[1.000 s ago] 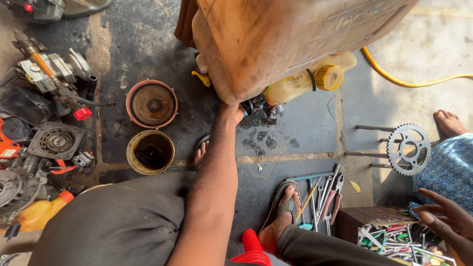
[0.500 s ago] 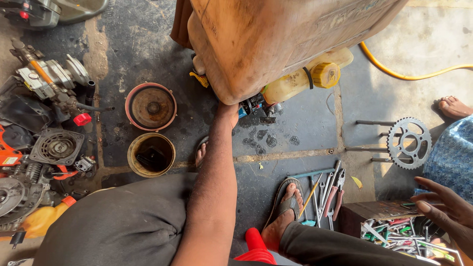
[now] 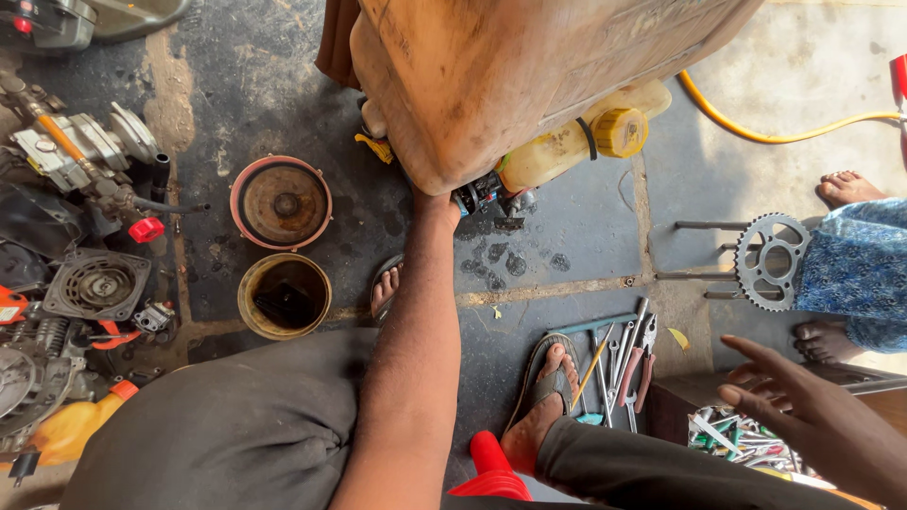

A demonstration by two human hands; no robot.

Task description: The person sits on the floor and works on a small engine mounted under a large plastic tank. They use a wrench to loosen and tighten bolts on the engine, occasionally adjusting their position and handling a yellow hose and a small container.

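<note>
The jerrycan (image 3: 529, 76), a big dirty tan container, fills the top centre of the frame, tipped up off the dark floor (image 3: 236, 94) with its lower corner over a yellow bottle (image 3: 576, 142) and a small engine part (image 3: 477, 194). The left hand (image 3: 436, 203) reaches straight up the middle of the frame and goes under that corner; its fingers are hidden beneath the can, so I cannot tell whether they grip or only prop it. The right hand (image 3: 803, 411), at the lower right, holds nothing, its fingers spread and hovering just above a box of tools (image 3: 746, 439). The step in hand looks like steadying or tilting the can with one hand while the other is free. A safe next move would call for a firm two-handed hold, since the can looks heavy and leans over the bottle. Two round tins (image 3: 282, 244) stand at centre left, spanners and pliers (image 3: 624, 364) lie by the sandalled foot (image 3: 543, 397), and a sprocket (image 3: 770, 262) lies at right.
</note>
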